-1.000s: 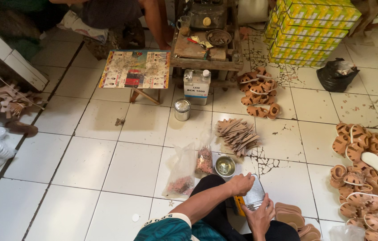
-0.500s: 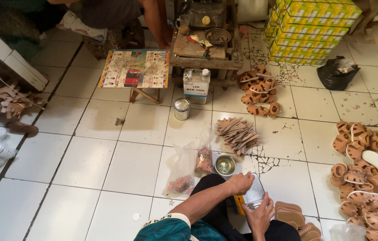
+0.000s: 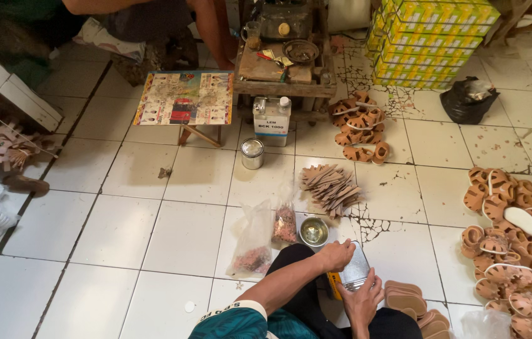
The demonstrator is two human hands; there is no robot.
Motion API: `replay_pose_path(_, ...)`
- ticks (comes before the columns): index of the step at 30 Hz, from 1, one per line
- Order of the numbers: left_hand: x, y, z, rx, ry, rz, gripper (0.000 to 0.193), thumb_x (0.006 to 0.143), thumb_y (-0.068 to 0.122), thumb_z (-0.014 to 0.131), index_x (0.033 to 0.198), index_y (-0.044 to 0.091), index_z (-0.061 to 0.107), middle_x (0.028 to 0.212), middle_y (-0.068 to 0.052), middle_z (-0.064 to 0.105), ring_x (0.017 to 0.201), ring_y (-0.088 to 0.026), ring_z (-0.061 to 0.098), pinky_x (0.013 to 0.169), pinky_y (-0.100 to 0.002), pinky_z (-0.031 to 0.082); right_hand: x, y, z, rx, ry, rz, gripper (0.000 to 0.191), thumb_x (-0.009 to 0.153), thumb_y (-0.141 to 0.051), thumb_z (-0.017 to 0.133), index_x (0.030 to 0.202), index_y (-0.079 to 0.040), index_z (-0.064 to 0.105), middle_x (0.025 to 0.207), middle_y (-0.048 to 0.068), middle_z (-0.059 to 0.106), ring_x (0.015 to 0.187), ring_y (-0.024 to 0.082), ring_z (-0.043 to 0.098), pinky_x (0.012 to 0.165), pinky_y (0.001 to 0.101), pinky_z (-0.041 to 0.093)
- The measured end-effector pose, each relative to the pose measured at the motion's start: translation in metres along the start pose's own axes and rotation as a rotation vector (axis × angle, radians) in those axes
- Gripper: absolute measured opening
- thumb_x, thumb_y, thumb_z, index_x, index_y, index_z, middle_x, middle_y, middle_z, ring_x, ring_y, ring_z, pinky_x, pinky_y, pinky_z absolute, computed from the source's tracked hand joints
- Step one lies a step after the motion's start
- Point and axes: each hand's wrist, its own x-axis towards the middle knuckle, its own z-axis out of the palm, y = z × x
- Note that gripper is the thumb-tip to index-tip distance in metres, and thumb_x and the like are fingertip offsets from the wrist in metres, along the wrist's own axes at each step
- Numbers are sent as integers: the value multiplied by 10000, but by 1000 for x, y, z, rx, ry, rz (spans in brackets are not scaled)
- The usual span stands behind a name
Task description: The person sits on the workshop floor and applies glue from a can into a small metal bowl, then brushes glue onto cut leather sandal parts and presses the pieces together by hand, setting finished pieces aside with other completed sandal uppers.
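Just ahead of my fingers (image 3: 341,251) sits a small metal bowl (image 3: 314,231), with two plastic bags (image 3: 255,242) to their left, blocking that side. Beyond the bowl a pile of leather strips (image 3: 330,186) lies in the way. To the right of my fingers, cracked floor tile (image 3: 404,245) lies bare up to the heap of sandal uppers (image 3: 511,238). Stacked soles (image 3: 404,296) crowd the near right.

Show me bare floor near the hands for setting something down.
Bare tiles lie left of the plastic bag, running to the small folding table. Crowded: around the metal bowl, strap pile, and sandal heap at right.
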Motion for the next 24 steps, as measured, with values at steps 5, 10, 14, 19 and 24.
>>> replay_pose_path(5, 1, 0, 1, 7, 0, 2, 512, 812, 17, 693, 1262, -52, 458, 1507, -301, 462, 1093, -474, 647, 847, -511, 585, 1, 0, 0, -2, -6, 0, 1189, 602, -415, 915, 1571, -115, 295, 1530, 185, 351, 1404, 418, 300, 1091, 517, 423)
replay_pose_path(10, 2, 1, 3, 10, 12, 6, 505, 817, 18, 691, 1262, -49, 460, 1509, -302, 461, 1089, -473, 652, 851, -508, 585, 0, 1, 0, 5, 38, -33, 1183, 603, -414, 912, 1571, -109, 304, 1527, 187, 360, 1398, 421, 309, 1117, 515, 406)
replay_pose_path(14, 2, 0, 3, 9, 15, 15, 551, 779, 18, 718, 1261, -44, 459, 1494, -289, 469, 1091, -472, 647, 834, -506, 588, 0, 1, 0, -3, 17, -5, 1179, 601, -429, 912, 1564, -116, 308, 1522, 182, 360, 1401, 418, 306, 1114, 511, 404)
replay_pose_path(19, 1, -2, 2, 26, 28, 34, 498, 834, 45, 728, 1255, -39, 475, 1487, -285, 493, 1085, -463, 661, 832, -506, 593, 1, 0, 1, -15, -10, 18, 1190, 602, -439, 915, 1567, -116, 298, 1526, 196, 339, 1397, 428, 288, 1095, 516, 404)
replay_pose_path(24, -4, -5, 4, -16, 56, 50, 635, 766, 175, 837, 1255, -14, 479, 1428, -231, 543, 1094, -437, 654, 824, -510, 579, 0, 1, 1, 2, 15, 4, 1170, 613, -432, 900, 1572, -127, 303, 1533, 168, 357, 1406, 412, 305, 1120, 518, 412)
